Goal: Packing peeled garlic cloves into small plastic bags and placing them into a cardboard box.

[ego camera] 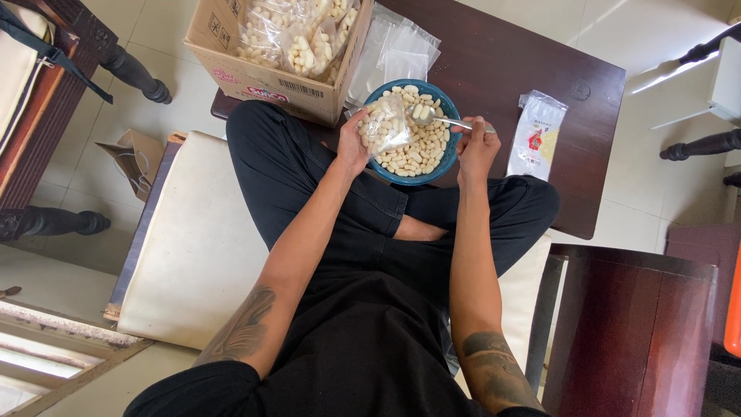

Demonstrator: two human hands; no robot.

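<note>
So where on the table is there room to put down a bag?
Bare dark table lies behind the blue bowl, between the empty clear bags and the white packet. Near the cardboard box it is crowded.

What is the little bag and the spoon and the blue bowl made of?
The little bag in the left hand looks like thin clear plastic: see-through and crinkly. The spoon in the right hand looks like shiny metal. The blue bowl could be glazed ceramic or plastic; I cannot tell.
</note>
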